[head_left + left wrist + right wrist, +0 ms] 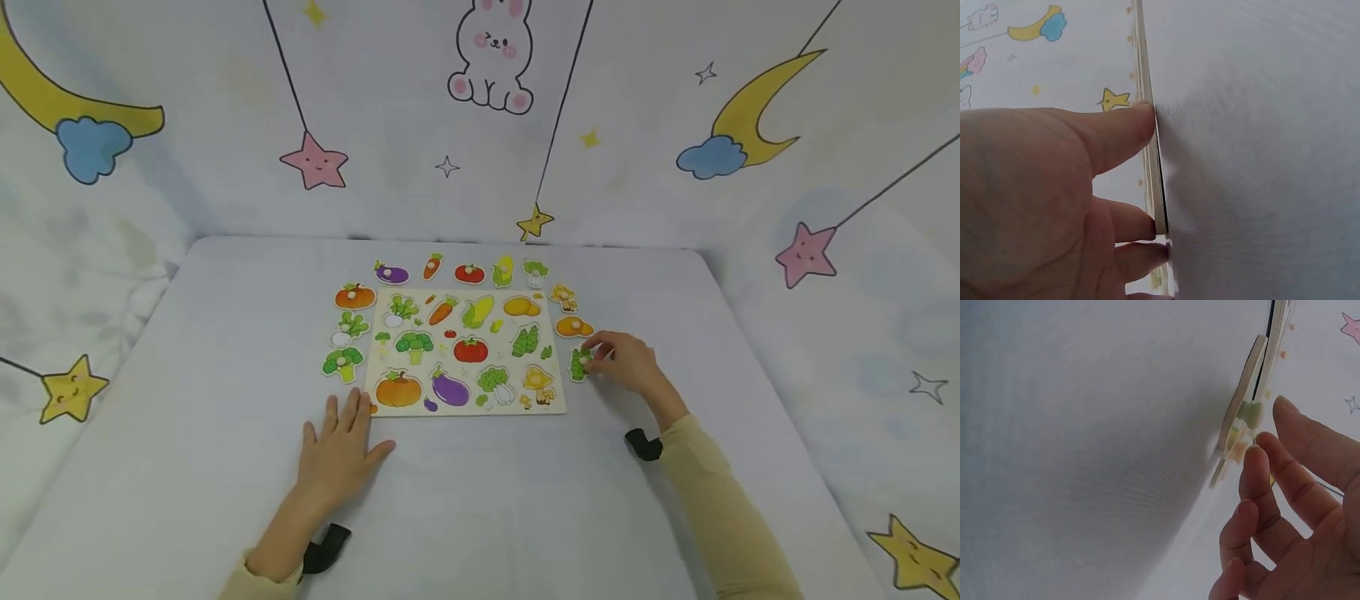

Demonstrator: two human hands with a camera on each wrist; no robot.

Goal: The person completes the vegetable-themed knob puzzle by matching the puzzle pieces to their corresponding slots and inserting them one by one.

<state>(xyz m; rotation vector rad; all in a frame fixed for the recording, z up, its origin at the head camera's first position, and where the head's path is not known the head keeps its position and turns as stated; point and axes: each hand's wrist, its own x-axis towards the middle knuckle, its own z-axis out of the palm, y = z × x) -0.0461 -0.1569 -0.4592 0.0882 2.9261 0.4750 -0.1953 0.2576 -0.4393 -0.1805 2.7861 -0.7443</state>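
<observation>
The flat wooden vegetable puzzle board (392, 408) lies on the table, printed with vegetable pictures. My left hand (337, 458) rests palm down with fingers spread, the fingertips at the board's lower left corner. In the left wrist view, the left fingers (1132, 222) reach the board's edge (1159, 206). At the board's right, my right hand (626, 360) is at a knobbed green vegetable piece (577, 367). The right wrist view has the thumb and bent index finger apart beside its green knob (1249, 414); no grip shows.
Loose knobbed pieces surround the board: broccoli (342, 364), radish (349, 329) and pumpkin (355, 297) at left; eggplant (392, 272), carrot (432, 267), tomato (469, 274), corn (502, 272) and bok choy (535, 272) behind; mushroom (564, 297) and potato (573, 327) at right.
</observation>
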